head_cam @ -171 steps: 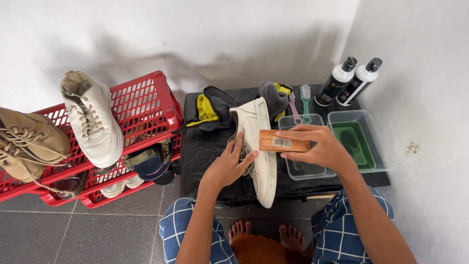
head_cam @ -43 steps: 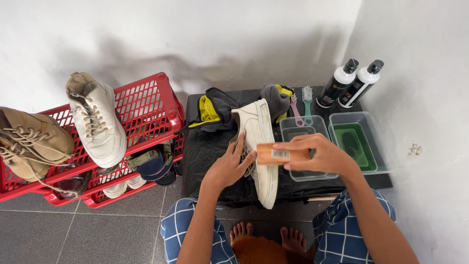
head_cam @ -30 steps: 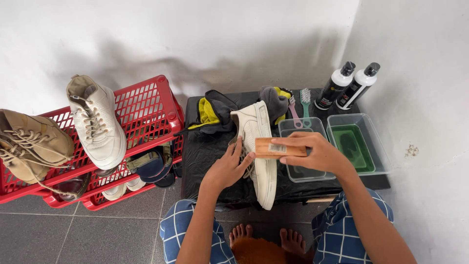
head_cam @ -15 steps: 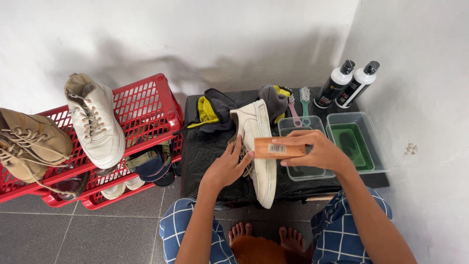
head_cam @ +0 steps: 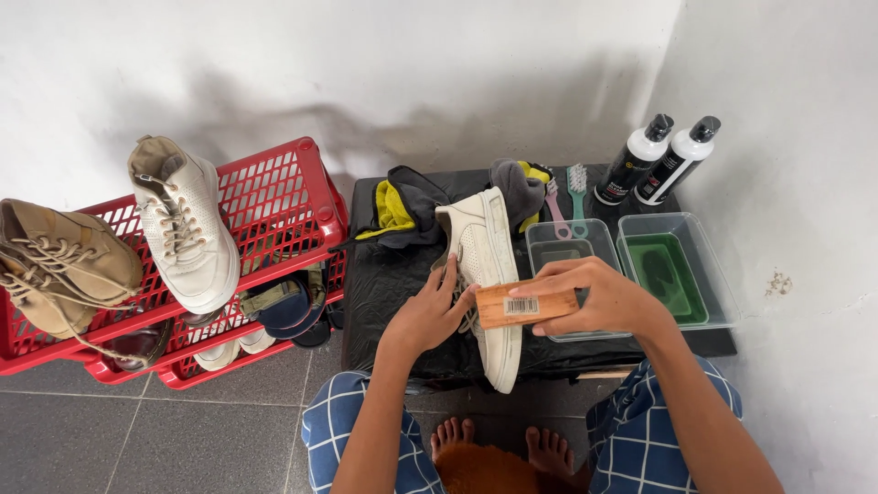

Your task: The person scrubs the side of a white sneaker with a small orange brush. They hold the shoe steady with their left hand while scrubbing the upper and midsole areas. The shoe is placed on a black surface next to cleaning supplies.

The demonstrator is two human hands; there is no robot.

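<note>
black table | sneaker | 2 tubs | 2 bottles | cloths

2 bottles, red crate, tan boot
</note>
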